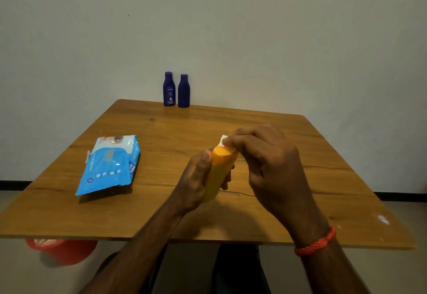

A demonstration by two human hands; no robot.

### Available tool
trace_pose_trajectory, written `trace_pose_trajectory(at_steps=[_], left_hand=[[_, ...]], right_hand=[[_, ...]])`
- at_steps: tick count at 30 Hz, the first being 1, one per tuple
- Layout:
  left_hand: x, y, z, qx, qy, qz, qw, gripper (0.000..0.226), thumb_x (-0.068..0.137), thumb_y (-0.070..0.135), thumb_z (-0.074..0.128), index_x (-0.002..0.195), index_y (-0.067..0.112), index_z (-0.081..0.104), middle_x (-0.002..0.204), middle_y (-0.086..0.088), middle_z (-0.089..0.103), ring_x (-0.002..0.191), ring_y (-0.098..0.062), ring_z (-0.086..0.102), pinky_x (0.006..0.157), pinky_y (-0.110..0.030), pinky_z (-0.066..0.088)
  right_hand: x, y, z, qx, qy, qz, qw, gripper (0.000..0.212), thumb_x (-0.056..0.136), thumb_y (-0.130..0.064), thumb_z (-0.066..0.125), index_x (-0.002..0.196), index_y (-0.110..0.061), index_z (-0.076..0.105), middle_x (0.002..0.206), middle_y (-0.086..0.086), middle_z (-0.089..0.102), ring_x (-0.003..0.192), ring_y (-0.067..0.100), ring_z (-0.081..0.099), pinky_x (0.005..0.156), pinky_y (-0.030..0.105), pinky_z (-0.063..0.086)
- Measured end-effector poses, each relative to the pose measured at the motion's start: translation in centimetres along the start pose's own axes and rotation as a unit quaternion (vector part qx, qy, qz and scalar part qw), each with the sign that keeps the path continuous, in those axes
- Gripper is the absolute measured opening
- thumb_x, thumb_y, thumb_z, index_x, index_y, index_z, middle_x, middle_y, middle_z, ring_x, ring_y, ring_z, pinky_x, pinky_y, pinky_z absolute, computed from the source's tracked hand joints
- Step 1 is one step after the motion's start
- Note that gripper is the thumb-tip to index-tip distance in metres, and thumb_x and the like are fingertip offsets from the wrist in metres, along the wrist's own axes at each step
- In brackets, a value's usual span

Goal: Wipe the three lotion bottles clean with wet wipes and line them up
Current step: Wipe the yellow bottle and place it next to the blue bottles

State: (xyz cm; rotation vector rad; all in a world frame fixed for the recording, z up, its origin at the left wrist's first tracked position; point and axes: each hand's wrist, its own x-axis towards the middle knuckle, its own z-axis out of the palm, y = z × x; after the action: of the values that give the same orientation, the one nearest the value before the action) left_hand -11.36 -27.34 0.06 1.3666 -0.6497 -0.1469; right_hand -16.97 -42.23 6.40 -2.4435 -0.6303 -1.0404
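Note:
My left hand [197, 179] grips a yellow lotion bottle [218, 173] with an orange cap, tilted above the middle of the wooden table [300, 178]. My right hand [265, 162] pinches a white wet wipe [223, 140] against the bottle's cap end; most of the wipe is hidden under the fingers. Two dark blue lotion bottles stand upright side by side at the table's far edge: the left blue bottle [169, 89] shows its label, the right blue bottle [184, 91] shows a plain side.
A blue pack of wet wipes [109, 166] lies on the table's left part. A red bucket [62, 251] stands on the floor below the table's near-left edge. A plain wall rises behind the table.

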Motion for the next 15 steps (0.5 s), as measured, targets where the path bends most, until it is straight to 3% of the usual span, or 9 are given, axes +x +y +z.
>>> trace_pose_trajectory(at_steps=[4,6,8,11,13,15], left_hand=[[-0.3,-0.4,-0.2,0.006,0.006,0.024,1.000,0.050,0.082,0.079,0.042,0.104,0.043,0.068,0.090,-0.002,0.068,0.075,-0.021,0.063,0.062,-0.035,0.053],[-0.4,-0.5,-0.2,0.002,0.002,0.026,1.000,0.055,0.081,0.080,0.044,0.104,0.036,0.069,0.089,-0.009,0.067,0.074,-0.021,0.063,0.062,-0.035,0.053],[-0.5,-0.5,-0.2,0.000,-0.008,0.021,1.000,0.062,0.079,0.081,0.046,0.101,0.028,0.070,0.089,-0.012,0.065,0.075,-0.021,0.062,0.064,-0.036,0.052],[-0.5,-0.3,-0.3,-0.009,-0.010,0.017,1.000,0.061,0.076,0.082,0.047,0.099,0.032,0.072,0.088,-0.004,0.067,0.076,-0.017,0.062,0.065,-0.032,0.053],[-0.5,-0.3,-0.5,-0.019,-0.005,0.020,1.000,0.062,0.075,0.083,0.049,0.099,0.031,0.072,0.086,-0.004,0.066,0.075,-0.017,0.062,0.065,-0.032,0.053],[-0.3,-0.3,-0.5,-0.016,0.000,0.024,1.000,0.063,0.075,0.083,0.050,0.100,0.029,0.072,0.086,-0.005,0.065,0.075,-0.018,0.062,0.065,-0.032,0.053]], right_hand=[[-0.5,-1.2,0.1,0.027,-0.018,-0.064,0.997,0.032,0.088,-0.022,0.052,0.109,-0.008,0.072,0.109,0.008,0.069,0.105,0.023,0.062,0.081,0.032,0.054],[-0.7,-0.2,-0.1,0.034,-0.012,-0.063,0.997,0.027,0.088,-0.016,0.057,0.110,-0.008,0.071,0.109,0.007,0.070,0.105,0.022,0.063,0.083,0.032,0.054],[-0.9,1.5,-0.3,0.015,-0.003,-0.020,1.000,0.024,0.088,-0.007,0.062,0.110,-0.009,0.072,0.107,0.007,0.071,0.102,0.021,0.064,0.080,0.037,0.057],[-1.3,3.4,-0.8,0.024,0.011,0.068,0.997,0.030,0.088,0.000,0.065,0.112,-0.015,0.072,0.108,0.002,0.072,0.100,0.015,0.065,0.078,0.039,0.059],[-1.5,3.5,-1.3,0.131,0.076,0.163,0.975,0.031,0.092,0.000,0.062,0.115,-0.019,0.071,0.111,-0.001,0.071,0.095,0.010,0.066,0.073,0.033,0.061],[-1.6,3.2,-1.6,0.263,0.130,0.249,0.923,0.034,0.096,-0.002,0.056,0.119,-0.023,0.069,0.116,0.000,0.067,0.096,0.013,0.067,0.068,0.029,0.061]])
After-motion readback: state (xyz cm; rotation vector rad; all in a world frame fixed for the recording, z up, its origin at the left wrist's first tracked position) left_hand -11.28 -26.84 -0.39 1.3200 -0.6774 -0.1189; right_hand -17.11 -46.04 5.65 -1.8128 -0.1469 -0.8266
